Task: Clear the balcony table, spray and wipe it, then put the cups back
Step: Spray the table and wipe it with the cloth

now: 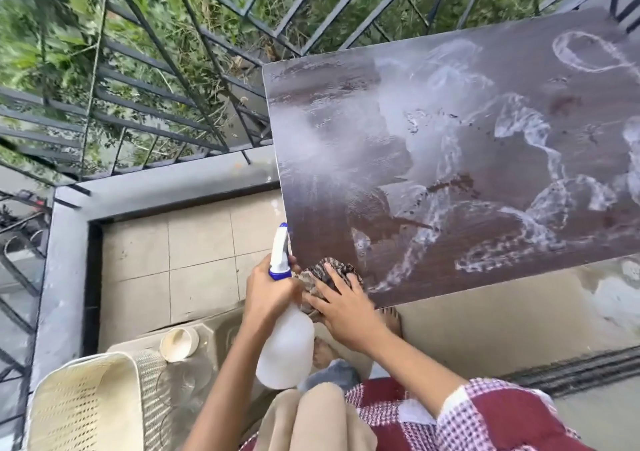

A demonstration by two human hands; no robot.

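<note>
A small cream plastic cup (179,343) is seen nearest, at the lower left, set on a cream perforated plastic chair (86,398), well apart from the counter. It is judged light and rigid, and best taken round its wall when it is put back.

Beside it, a translucent white spray bottle with a blue-collared trigger head (285,346) is held at the neck by the left hand (268,289), whose fingers (293,263) are curled round it. How full it is cannot be told. The smooth body is likely slippery when wet, so the neck is the surer hold.

Just beyond, a crumpled brown patterned cloth (325,268) is pressed onto the near corner of the dark brown wood-grain counter (450,138) by the right hand (346,308), fingers spread and flat on top. The cloth is soft and limp, and would be better bunched under the palm than pinched.

The counter top is covered in wet white foam streaks, with mist hanging over its left part, and is probably slick. A grey metal railing (156,69) and greenery lie beyond.
</note>
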